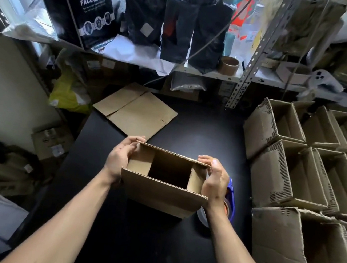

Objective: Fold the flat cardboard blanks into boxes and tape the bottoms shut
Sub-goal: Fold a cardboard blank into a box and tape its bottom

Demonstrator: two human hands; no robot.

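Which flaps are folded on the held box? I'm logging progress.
Partly folded: the box has both short end flaps turned inward, the two long flaps stand open, a dark gap shows between. No tape visible.

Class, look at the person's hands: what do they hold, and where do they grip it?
Both hands, left hand and right hand, hold the half-folded cardboard box by its two opposite short ends.

Counts: 1 part-folded cardboard box [161,192] on the table [200,135], open end up, 2 small flaps turned in. 1 flat cardboard blank [135,111] behind it. 1 blue tape dispenser [231,199], mostly hidden. 2 hands: left hand [118,159], right hand [215,182], one on each side of the box. Stack of finished boxes [292,162] at right: roughly 8 visible, edge of frame cuts some off. 1 empty tape core [228,65] on the shelf. 1 "FULL FACE MASK" carton [89,10]. About 3 black bags [178,17].
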